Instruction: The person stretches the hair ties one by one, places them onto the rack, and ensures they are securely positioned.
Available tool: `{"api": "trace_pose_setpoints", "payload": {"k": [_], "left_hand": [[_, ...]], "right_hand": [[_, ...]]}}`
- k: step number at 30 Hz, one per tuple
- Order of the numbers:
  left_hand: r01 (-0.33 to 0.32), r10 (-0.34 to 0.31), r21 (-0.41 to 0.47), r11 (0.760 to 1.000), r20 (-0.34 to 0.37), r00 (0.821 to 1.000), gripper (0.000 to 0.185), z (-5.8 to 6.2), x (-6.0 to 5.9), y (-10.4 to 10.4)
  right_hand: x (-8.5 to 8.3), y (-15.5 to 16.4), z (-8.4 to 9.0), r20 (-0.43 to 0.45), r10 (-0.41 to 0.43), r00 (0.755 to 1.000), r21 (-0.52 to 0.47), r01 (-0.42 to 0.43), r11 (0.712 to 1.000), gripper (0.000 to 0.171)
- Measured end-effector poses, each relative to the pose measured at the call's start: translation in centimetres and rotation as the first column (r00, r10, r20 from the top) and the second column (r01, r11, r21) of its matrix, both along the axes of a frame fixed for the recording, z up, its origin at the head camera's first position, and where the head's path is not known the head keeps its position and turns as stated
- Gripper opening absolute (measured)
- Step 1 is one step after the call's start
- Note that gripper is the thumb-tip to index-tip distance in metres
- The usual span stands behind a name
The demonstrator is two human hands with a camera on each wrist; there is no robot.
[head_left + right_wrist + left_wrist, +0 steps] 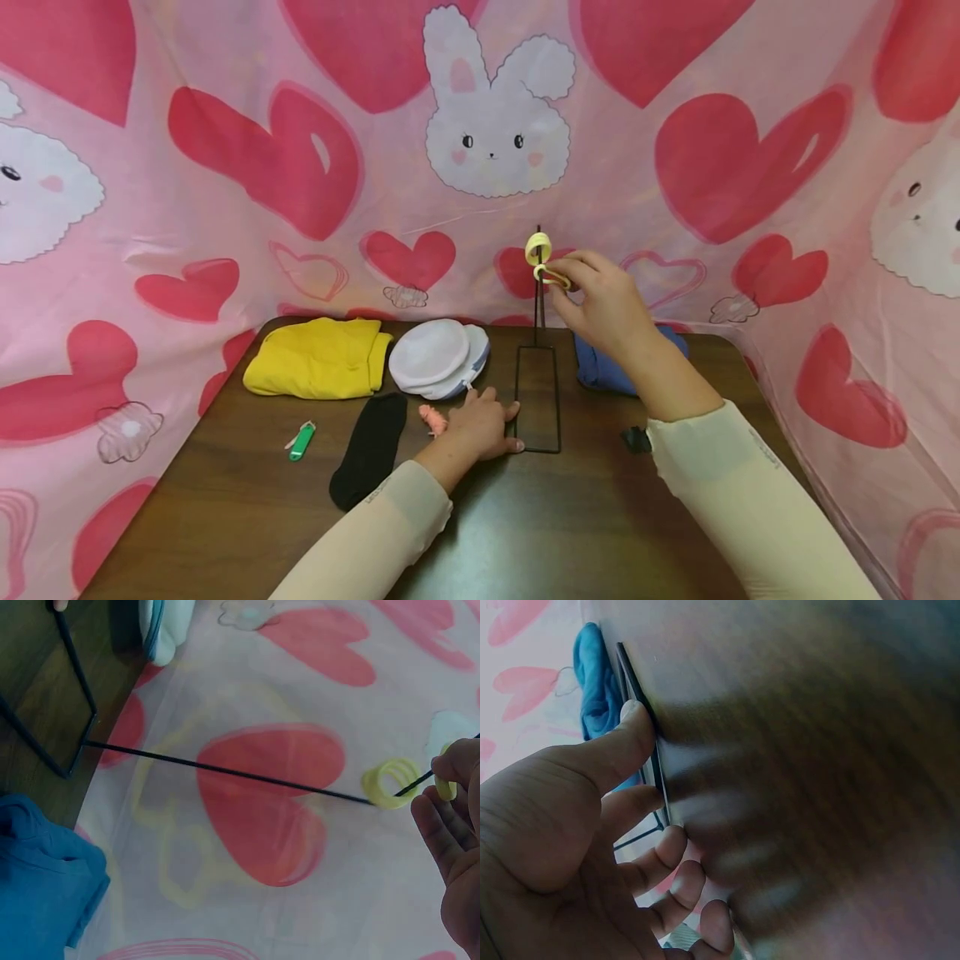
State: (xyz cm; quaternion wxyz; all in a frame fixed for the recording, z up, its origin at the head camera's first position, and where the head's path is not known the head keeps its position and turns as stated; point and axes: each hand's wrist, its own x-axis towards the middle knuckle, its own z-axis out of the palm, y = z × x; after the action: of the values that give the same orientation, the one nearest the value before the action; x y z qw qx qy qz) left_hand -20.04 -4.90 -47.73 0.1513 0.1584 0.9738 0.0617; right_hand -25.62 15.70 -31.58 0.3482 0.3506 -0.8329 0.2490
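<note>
Your right hand [600, 302] pinches a yellow coil tie [550, 276] at the rod [538, 287]; your left hand [483, 421] lies flat beside the stand's base [537, 400] — pull sideways and it could tip

A thin black wire stand [225, 771] runs across the view, its rectangular base frame lying on the dark wooden bench [37, 682] at the upper left, its straight rod stretching out to the right in front of the pink cloth [262, 825] printed with red hearts. A yellow coiled hair tie [390, 782] sits threaded on the rod near its far end. Just beyond it the right hand [454, 840] comes in from the right edge, fingertips [450, 761] pinching a second yellow coil [444, 789] at the rod. A blue folded cloth [45, 885] lies at the lower left, and a white, blue-rimmed thing [169, 622] shows at the top.
</note>
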Motion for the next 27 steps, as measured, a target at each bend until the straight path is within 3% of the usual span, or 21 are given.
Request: {"api": "trace_pose_setpoints", "payload": {"k": [6, 11, 19, 27], "left_hand": [[0.006, -0.006, -0.008, 1.000, -0.006, 1.000, 0.076, -0.1, 0.0, 0.0], [0.016, -0.016, -0.002, 1.000, -0.007, 1.000, 0.076, -0.3, -0.1, -0.1], [0.024, -0.024, -0.006, 1.000, -0.022, 0.999, 0.076, -0.2, -0.2, 0.1], [0.014, -0.014, -0.008, 1.000, -0.015, 1.000, 0.077, -0.3, -0.1, 0.0]], "right_hand": [[-2.9, -0.6, -0.3, 0.018, -0.005, 1.000, -0.085, 0.006, 0.996, 0.027], [-3.8, -0.6, -0.6, 0.045, -0.037, 0.998, -0.111, 0.042, 0.993, 0.033], [-1.5, 1.7, -2.2, 0.137, -0.079, 0.987, -0.094, 0.092, 0.991, 0.039], [1.7, 4.5, -4.8, 0.159, 0.013, 0.987, -0.106, 0.004, 0.994, 0.039]]}}
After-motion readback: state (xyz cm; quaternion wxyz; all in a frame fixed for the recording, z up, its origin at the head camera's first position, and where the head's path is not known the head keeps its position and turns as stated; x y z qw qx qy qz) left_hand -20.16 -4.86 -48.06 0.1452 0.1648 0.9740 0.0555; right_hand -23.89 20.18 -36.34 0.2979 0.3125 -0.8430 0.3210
